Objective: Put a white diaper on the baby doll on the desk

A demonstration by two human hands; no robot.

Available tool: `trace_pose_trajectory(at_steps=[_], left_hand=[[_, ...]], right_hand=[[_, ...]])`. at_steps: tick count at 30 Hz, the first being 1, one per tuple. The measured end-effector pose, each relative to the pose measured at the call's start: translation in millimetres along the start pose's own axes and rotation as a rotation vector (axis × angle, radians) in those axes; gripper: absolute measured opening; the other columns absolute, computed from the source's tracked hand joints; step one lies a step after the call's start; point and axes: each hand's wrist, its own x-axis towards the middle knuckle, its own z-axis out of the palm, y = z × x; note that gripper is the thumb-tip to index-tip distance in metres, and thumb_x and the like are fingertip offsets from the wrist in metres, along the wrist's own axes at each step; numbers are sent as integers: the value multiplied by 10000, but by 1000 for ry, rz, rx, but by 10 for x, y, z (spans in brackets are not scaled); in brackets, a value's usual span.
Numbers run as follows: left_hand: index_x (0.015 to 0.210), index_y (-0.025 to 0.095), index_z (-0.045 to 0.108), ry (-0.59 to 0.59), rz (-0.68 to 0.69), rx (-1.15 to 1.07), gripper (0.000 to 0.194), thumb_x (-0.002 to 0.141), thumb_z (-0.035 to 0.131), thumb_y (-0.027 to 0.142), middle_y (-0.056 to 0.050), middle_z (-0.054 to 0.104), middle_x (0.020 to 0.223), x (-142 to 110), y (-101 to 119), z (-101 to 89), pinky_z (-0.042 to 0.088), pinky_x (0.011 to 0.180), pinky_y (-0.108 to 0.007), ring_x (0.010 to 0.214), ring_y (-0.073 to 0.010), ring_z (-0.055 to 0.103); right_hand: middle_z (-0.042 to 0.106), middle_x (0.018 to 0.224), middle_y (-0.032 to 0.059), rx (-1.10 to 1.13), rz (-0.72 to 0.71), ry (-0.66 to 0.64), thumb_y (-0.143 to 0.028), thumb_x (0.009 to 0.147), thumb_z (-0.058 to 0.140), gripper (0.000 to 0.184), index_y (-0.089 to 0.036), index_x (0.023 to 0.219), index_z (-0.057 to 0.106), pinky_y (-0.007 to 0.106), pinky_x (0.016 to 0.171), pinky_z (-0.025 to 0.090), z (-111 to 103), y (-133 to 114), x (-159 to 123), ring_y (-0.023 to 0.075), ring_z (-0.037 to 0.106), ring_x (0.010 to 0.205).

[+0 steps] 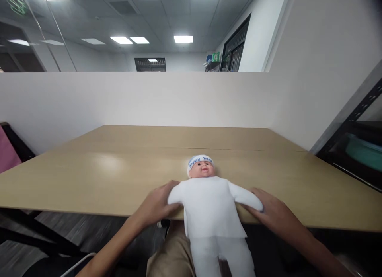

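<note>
A baby doll [212, 207] in white clothes lies face up across the near table edge, its legs hanging down over my lap. Around its head is a white headband [200, 160] with blue lettering. My left hand [159, 203] is closed round the doll's sleeve on the left side of the view. On the other side, my right hand [268, 207] grips the opposite sleeve close to its end. Both of the doll's arms are spread outward. Parts of my fingers are hidden behind the sleeves.
The wooden table [104, 169] stretches to a low white partition [179, 98] at the back. At the right stands a black metal rack [349, 121] with a teal item [365, 151] inside. Something pink [7, 149] is at the far left. My knee [174, 251] is under the table edge.
</note>
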Motion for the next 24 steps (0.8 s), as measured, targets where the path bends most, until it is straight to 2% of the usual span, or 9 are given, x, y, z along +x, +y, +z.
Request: trace_pose_trajectory(at_steps=[2, 5, 7, 9, 16, 19, 24], left_hand=[[1388, 267, 596, -9, -29, 70, 507, 917, 732, 397, -88, 782, 1311, -9, -63, -14, 564, 946, -438, 1163, -347, 748], [1206, 229, 635, 34, -54, 264, 390, 957, 728, 514, -116, 793, 1133, 5, -209, -1, 560, 872, -467, 1054, -377, 751], [1089, 222, 638, 76, -35, 386, 390, 981, 700, 592, -127, 785, 1054, 59, -333, 25, 546, 832, -481, 999, -391, 741], [1052, 225, 635, 102, 4, 444, 389, 987, 697, 603, -123, 782, 1031, 159, -470, 46, 534, 809, -480, 970, -385, 731], [1087, 218, 640, 125, 106, 481, 525, 1024, 568, 735, -107, 781, 1013, 775, -972, 5, 532, 836, -488, 928, -346, 717], [1122, 211, 639, 147, 134, 504, 570, 1025, 542, 764, -112, 793, 1022, 1086, -1161, -41, 530, 853, -494, 923, -345, 738], [1042, 210, 636, 196, 135, 545, 621, 1007, 520, 820, -132, 789, 965, 1589, -1422, -114, 530, 853, -483, 901, -351, 756]], right_hand=[[800, 1011, 82, 41, -6, 37, -663, 997, 569, 408, -286, 981, 722, 367, 739, 563, 74, 56, -9, 316, 750, 896], [822, 1027, 78, 101, -19, 59, -684, 967, 595, 404, -322, 1030, 763, 394, 725, 614, 170, 122, 51, 335, 775, 878], [832, 1052, 85, 125, -25, 59, -674, 954, 609, 400, -334, 1071, 785, 416, 749, 641, 220, 167, 141, 348, 788, 899], [838, 1065, 92, 130, -25, 55, -657, 942, 620, 397, -339, 1100, 799, 430, 759, 654, 264, 217, 265, 359, 793, 917], [840, 1094, 89, 107, -26, 37, -651, 953, 609, 399, -341, 1121, 796, 429, 744, 652, 433, 422, 927, 364, 800, 933], [833, 1152, 83, 89, -40, 33, -650, 977, 604, 428, -320, 1187, 777, 418, 800, 642, 510, 520, 1281, 346, 798, 985], [825, 1198, 83, 53, -77, 36, -625, 993, 612, 430, -297, 1241, 738, 406, 843, 617, 610, 696, 1850, 328, 789, 1007]])
